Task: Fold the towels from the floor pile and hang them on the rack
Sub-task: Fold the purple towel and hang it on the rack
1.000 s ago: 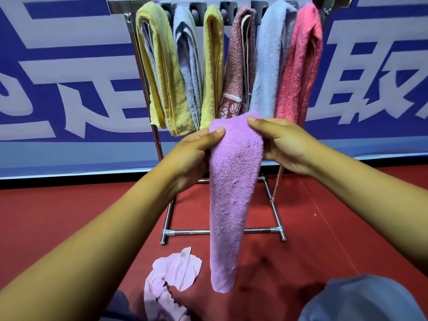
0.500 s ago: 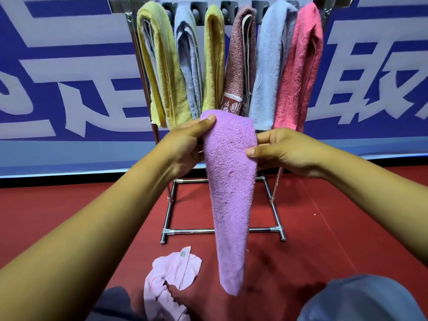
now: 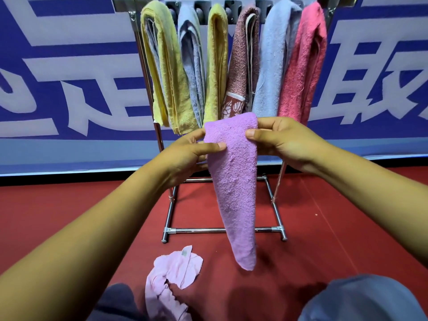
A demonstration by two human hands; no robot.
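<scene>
Head view: a folded purple towel (image 3: 234, 181) is pinched at its top by left grip (image 3: 185, 156) and right grip (image 3: 280, 142) before the rack (image 3: 170, 205).

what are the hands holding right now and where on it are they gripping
Both hands hold the purple towel near its folded top end: the left hand pinches the left edge, the right hand the right edge.

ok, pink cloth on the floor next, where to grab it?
Take the pink cloth at its upper flap, the raised corner with the small tag, reaching down from above. It lies crumpled on the red floor, so that flap looks like the freest edge to pinch. Both hands are busy with the purple towel.
</scene>
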